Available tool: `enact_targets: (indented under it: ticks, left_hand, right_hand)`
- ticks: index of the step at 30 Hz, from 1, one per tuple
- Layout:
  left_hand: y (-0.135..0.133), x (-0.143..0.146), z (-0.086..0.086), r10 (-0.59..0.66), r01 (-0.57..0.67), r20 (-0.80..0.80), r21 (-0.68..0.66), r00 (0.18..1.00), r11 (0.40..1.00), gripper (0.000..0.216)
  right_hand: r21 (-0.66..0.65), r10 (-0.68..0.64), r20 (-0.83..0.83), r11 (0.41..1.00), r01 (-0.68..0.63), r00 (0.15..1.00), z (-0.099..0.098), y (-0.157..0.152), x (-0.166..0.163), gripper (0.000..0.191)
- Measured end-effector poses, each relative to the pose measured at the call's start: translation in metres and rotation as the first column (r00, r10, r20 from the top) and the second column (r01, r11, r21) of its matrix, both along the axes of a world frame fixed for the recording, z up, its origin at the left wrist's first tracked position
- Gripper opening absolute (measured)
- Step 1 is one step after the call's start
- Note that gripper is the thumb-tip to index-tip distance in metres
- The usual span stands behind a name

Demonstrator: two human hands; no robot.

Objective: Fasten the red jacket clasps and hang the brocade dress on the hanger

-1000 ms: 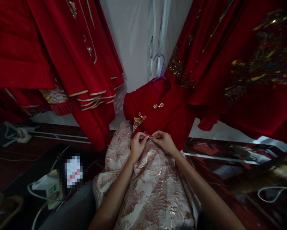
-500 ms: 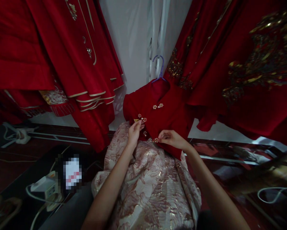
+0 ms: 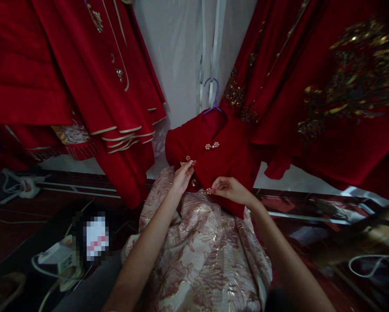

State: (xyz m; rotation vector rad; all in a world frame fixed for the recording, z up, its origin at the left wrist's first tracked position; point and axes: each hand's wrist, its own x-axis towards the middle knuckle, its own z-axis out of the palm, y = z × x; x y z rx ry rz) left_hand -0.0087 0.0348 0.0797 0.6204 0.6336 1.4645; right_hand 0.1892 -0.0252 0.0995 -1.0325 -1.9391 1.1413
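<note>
A red jacket (image 3: 223,164) with a stand collar hangs on a purple hanger (image 3: 215,99). A fastened beaded flower clasp (image 3: 212,146) sits below its collar. My left hand (image 3: 183,178) has its fingers together at the jacket's left front edge, against another flower clasp (image 3: 188,158); its exact grip is partly hidden. My right hand (image 3: 231,190) is closed in a pinch, holding the lower front edge by a beaded flower clasp (image 3: 208,191). A loose flower piece (image 3: 193,183) shows between the hands. Shiny pink-and-gold brocade fabric (image 3: 210,251) spreads beneath the jacket, over the lap.
Red garments with pale piping (image 3: 116,104) hang at the left. On the right hangs a red garment with gold embroidery (image 3: 360,78). A power strip (image 3: 56,258) with cords lies beside a blurred-out screen (image 3: 97,237) at lower left. Metal rack bars (image 3: 308,217) run near the floor.
The whole view has shifted slightly. My left fingers have straightened a little against the clasp; my right hand keeps its pinch at the lower edge.
</note>
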Motion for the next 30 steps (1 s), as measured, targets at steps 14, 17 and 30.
enact_targets:
  ticks: [14, 17, 30]
  left_hand:
    - [-0.002, 0.012, 0.035, 0.055, 0.111, -0.604, 0.234, 0.795, 0.966, 0.027]
    - [0.007, 0.018, 0.063, 0.373, 0.152, -0.740, 0.535, 0.560, 0.831, 0.022]
    - [0.036, 0.037, 0.125, 0.776, 0.558, -0.609, 0.591, -0.166, 0.583, 0.020]
  right_hand:
    - [-0.093, 0.097, 0.087, 0.992, -0.089, 0.991, 0.006, -0.003, 0.015, 0.022]
    - [-0.137, 0.167, 0.091, 0.979, -0.153, 0.982, 0.015, -0.008, 0.025, 0.018]
    - [-0.252, 0.298, 0.024, 0.926, -0.283, 0.954, 0.026, -0.015, 0.029, 0.031]
